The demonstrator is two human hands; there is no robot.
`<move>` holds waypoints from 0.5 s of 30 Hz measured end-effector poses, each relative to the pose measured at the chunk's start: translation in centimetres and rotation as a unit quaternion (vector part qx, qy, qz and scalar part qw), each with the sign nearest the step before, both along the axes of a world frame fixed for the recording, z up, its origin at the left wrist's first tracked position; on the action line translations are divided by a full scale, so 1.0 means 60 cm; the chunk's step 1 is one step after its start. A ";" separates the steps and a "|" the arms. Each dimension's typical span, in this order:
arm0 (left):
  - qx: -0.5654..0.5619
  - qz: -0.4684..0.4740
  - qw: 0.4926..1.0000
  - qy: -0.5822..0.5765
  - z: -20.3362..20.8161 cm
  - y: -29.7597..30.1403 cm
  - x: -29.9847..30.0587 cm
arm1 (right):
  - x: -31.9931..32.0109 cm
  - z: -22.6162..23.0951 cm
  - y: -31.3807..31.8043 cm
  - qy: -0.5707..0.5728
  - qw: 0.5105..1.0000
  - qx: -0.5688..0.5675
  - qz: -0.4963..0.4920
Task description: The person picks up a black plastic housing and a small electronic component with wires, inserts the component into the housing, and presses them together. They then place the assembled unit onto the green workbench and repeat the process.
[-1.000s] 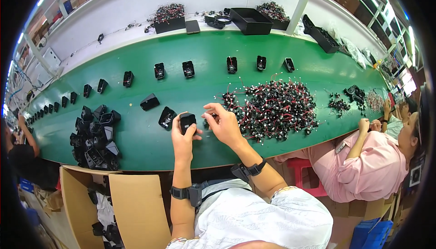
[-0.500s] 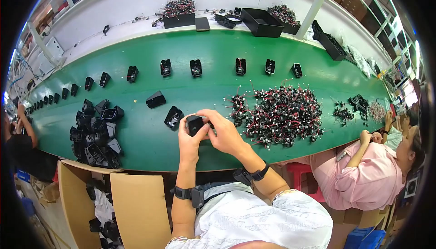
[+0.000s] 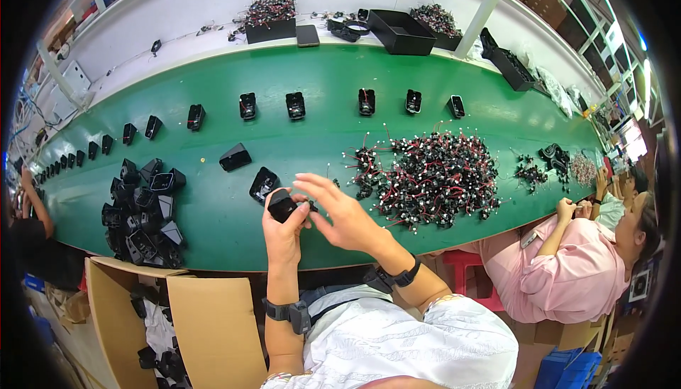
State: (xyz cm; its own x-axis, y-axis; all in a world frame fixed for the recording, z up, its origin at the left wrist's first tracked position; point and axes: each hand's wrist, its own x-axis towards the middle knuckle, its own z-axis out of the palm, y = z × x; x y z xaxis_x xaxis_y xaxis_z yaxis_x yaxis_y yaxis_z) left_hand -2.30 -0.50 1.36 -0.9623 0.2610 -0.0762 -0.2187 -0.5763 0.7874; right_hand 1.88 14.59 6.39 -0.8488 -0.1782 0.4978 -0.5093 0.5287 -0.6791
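Clasped by the left hand [image 3: 284, 240], a black housing [image 3: 281, 205] sits tilted a little left of and below the centre of the frame, the thumb lying along its lower right side. Just to its right, the right hand [image 3: 344, 215] grasps nothing that shows: its fingers are stretched out and its thumb stands apart from them. Whether that thumb touches the small dark bit [image 3: 312, 206] at the housing's right, I cannot tell.

Largest of all is the green table [image 3: 319, 148], curving across the frame from left edge to right. A co-worker in a pink top [image 3: 578, 268] sits at the right of the frame, and an open cardboard box [image 3: 213, 332] fills much of the lower left, dark pieces and white wrapping inside it. Right of centre spreads a heap of wired parts [image 3: 440, 180], black bits with red leads and white ends. Smaller than that, a pile of black housings [image 3: 145, 212] lies toward the left. At the top, right of centre, stands an open black tray [image 3: 401, 40]. Single housings [image 3: 295, 105] run in a spaced line from the upper right down to the far left. Behind the left hand lies an open housing [image 3: 264, 185], with another housing [image 3: 235, 157] on its side to the upper left. Tiniest is a yellowish speck [image 3: 202, 160] beside that one
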 end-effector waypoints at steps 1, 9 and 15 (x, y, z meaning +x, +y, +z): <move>0.010 0.009 1.000 -0.011 0.003 -0.006 0.001 | 0.002 0.003 -0.003 0.005 0.998 -0.032 -0.045; 0.082 -0.001 0.996 -0.046 -0.001 -0.016 0.002 | 0.006 -0.012 0.019 -0.082 0.982 -0.171 -0.007; 0.083 -0.006 0.996 -0.018 -0.010 -0.048 0.016 | 0.006 -0.016 -0.014 -0.120 0.964 -0.237 0.002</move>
